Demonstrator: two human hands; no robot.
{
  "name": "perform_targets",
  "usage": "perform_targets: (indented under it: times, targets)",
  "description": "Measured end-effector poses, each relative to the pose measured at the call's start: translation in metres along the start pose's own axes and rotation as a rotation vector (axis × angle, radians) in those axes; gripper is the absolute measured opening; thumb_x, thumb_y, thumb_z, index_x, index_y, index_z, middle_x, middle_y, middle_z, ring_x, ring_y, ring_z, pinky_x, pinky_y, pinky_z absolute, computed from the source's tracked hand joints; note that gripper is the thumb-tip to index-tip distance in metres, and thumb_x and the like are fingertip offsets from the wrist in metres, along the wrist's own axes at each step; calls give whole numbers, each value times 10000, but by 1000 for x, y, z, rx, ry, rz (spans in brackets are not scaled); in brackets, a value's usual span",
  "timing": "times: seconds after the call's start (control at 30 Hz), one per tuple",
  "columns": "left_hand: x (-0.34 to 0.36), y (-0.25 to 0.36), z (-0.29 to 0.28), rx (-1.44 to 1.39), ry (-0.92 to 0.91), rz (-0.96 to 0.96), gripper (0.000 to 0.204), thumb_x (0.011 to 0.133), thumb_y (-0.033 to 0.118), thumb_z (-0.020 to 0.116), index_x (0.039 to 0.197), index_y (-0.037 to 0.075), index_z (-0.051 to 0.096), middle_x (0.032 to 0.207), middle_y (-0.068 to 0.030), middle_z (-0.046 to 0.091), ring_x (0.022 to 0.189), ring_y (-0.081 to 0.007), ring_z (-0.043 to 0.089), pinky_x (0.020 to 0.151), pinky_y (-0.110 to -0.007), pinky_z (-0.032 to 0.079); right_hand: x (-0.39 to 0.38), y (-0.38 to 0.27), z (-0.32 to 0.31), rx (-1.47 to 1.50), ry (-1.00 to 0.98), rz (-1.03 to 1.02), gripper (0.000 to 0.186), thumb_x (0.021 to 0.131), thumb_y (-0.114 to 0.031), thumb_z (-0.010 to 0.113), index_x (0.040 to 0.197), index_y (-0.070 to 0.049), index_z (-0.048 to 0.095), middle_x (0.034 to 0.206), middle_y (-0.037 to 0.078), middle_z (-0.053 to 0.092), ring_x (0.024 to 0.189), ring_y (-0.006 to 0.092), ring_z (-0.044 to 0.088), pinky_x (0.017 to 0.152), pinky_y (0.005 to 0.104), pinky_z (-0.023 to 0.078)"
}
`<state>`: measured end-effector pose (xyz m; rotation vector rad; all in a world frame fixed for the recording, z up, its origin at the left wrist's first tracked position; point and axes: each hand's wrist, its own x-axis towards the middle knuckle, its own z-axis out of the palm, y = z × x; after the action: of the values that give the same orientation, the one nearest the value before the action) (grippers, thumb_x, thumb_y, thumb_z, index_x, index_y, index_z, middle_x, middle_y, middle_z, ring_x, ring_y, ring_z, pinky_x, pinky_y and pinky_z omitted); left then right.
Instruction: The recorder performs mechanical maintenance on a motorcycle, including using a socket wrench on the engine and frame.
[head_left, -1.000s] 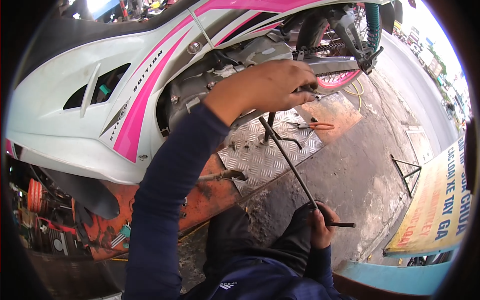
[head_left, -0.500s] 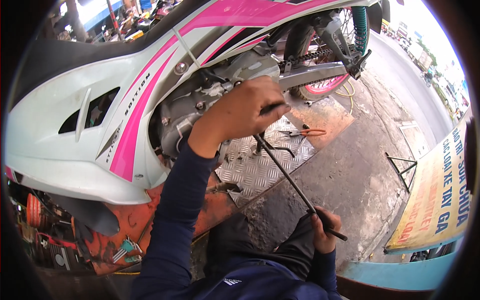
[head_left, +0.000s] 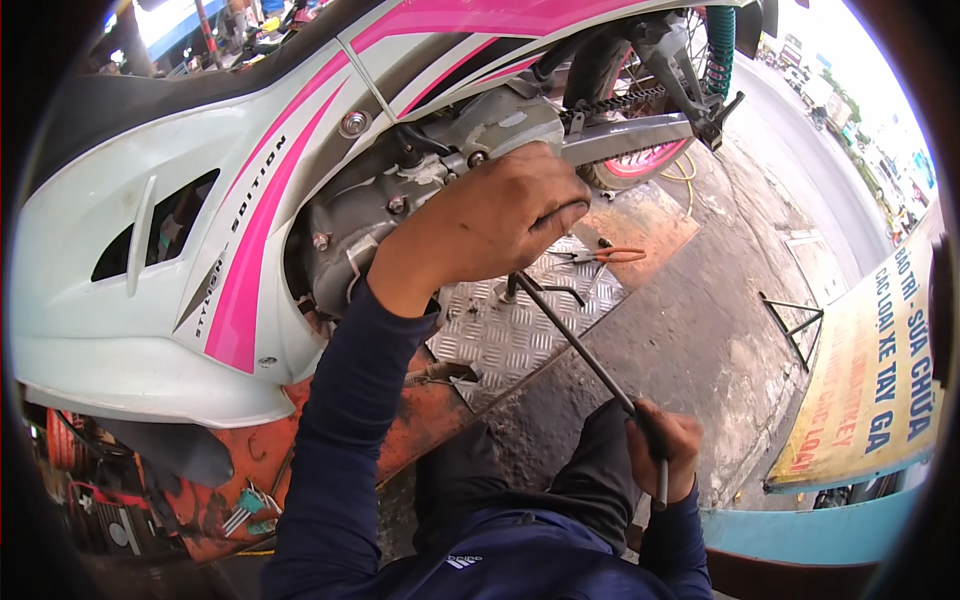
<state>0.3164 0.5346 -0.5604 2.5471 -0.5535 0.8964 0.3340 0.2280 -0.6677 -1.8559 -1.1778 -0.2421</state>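
My left hand (head_left: pixel 490 222) rests with curled fingers on the grey engine case (head_left: pixel 400 195) of a white and pink motorbike (head_left: pixel 170 230), covering the far end of a long dark T-handle wrench (head_left: pixel 580 345). The wrench shaft runs down to the lower right, where my right hand (head_left: pixel 662 448) is closed around its crossbar handle. Whatever the wrench tip sits on is hidden under my left hand. The chain and swingarm (head_left: pixel 630 135) run right toward the pink rear wheel (head_left: pixel 645 160).
A checker-plate metal sheet (head_left: pixel 510 330) lies on an orange lift platform (head_left: pixel 420 420) under the engine. Orange-handled pliers (head_left: pixel 600 256) and a small tool lie on it. Wet concrete (head_left: pixel 720 350), a black stand (head_left: pixel 795 320) and a yellow signboard (head_left: pixel 880 380) are to the right. Tools lie at lower left (head_left: pixel 245 505).
My left hand has slid left and down along the engine, from near the swingarm to the case. My right hand with the wrench handle stays low.
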Motion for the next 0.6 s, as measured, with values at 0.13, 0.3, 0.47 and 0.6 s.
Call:
perform_targets:
  times: [0.13,0.3,0.47,0.6]
  targets:
    - [-4,-2,2,30,43,34,208,872,119,579,1002,-37,618,940,-159,595,937,-325,554,855,-392,456,10,-6,-6,-217,-105,-142,302,691,-8,671,988,19,621,574,84,500,482,232,521,482,312,405]
    - [-6,11,0,193,-94,85,461,667,286,771,1018,19,637,1072,-147,546,1081,-325,494,922,-414,433,5,-4,-4,-537,-167,-317,366,688,-59,668,1042,7,606,630,63,523,558,230,530,540,334,414]
    - [-23,17,6,307,-80,123,713,402,390,881,1017,111,651,1228,-135,459,1227,-356,377,1023,-474,347,-5,-32,12,219,96,530,269,907,-181,533,1081,18,584,571,-42,390,481,139,392,482,310,345]
    - [-22,15,17,415,-96,84,690,384,394,883,988,155,649,1320,-106,411,1285,-356,297,1071,-485,259,-16,-15,20,1672,81,1107,346,978,-290,449,1023,36,554,590,-53,300,492,63,267,459,244,290]
